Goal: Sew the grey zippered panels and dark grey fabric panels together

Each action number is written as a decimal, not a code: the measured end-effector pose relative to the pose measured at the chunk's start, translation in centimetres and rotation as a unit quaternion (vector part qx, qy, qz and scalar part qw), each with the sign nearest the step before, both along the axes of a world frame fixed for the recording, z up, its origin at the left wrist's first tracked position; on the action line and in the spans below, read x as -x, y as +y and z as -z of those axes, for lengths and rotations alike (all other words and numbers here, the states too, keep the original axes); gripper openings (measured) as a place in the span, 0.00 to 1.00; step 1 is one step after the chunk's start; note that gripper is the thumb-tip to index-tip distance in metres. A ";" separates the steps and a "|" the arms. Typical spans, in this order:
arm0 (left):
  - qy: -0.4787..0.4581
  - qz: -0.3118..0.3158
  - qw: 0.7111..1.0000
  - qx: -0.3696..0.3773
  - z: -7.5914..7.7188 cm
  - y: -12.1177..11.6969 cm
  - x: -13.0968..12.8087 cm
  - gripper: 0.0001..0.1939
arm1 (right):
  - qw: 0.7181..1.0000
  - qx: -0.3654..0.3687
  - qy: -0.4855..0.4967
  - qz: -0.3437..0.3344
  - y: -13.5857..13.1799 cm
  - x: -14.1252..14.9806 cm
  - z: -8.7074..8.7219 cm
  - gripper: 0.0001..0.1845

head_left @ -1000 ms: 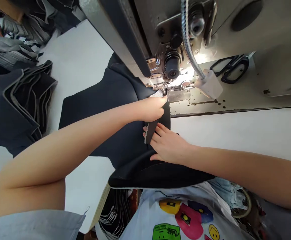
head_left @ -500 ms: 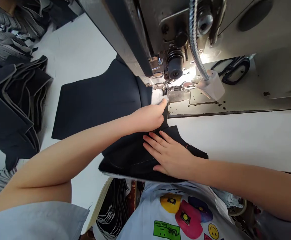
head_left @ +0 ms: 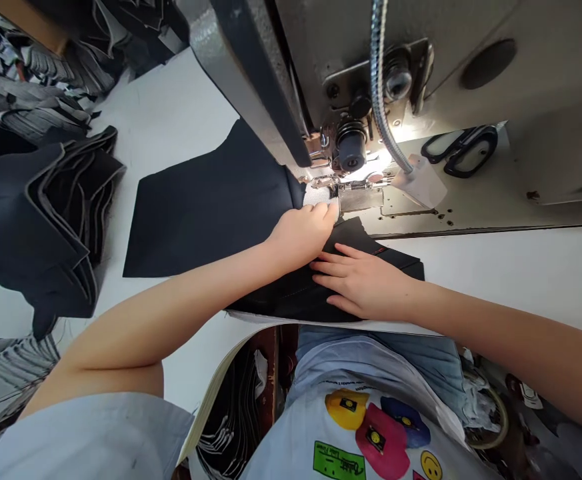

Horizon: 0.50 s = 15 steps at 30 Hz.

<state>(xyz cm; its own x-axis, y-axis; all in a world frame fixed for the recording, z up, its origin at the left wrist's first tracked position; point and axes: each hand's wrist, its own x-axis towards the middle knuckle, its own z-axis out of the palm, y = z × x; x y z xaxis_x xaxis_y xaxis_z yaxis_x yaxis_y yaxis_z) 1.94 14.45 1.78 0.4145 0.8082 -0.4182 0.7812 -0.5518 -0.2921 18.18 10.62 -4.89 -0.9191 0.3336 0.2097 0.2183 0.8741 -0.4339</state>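
Observation:
Dark navy fabric (head_left: 211,207) lies spread under the sewing machine (head_left: 351,140), with a white mesh patch (head_left: 318,195) at the presser foot. My left hand (head_left: 305,233) is closed, its curled fingers gripping the fabric edge just in front of the foot. Beside it, my right hand (head_left: 365,281) rests flat with fingers apart on a folded black fabric piece (head_left: 291,293), which shows a line of stitching and a small red mark. Part of this piece is hidden beneath both hands. The needle area is partly covered by the machine head.
Black-handled scissors (head_left: 471,150) lie on the machine bed behind a white lamp head (head_left: 423,183). A pile of dark cut pieces (head_left: 65,220) sits at the left of the white table (head_left: 171,100). Grey fabric stacks (head_left: 41,110) stand farther back. More dark pieces (head_left: 235,407) hang below the table edge.
The black piece and my right hand have shifted forward towards the machine. My left fingers have curled over more at the mesh patch. The view has shifted slightly.

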 end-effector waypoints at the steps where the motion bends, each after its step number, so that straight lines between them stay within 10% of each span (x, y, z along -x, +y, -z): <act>1: -0.011 0.013 1.000 -0.004 0.1 -0.1 0.3 0.21 | 1.000 -0.007 0.003 0.011 -0.1 0.0 0.2 0.23; 15: -0.024 0.040 0.999 0.006 0.1 3.0 -0.1 0.18 | 0.998 -0.021 -0.011 0.054 2.9 2.2 0.3 0.26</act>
<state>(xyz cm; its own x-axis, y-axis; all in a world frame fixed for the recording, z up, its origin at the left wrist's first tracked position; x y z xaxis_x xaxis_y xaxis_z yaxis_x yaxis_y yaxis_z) 2.02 17.40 1.64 0.4977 0.7670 -0.4051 0.7477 -0.6161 -0.2479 15.98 13.47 -5.17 -0.8829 0.4223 0.2053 0.3215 0.8624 -0.3912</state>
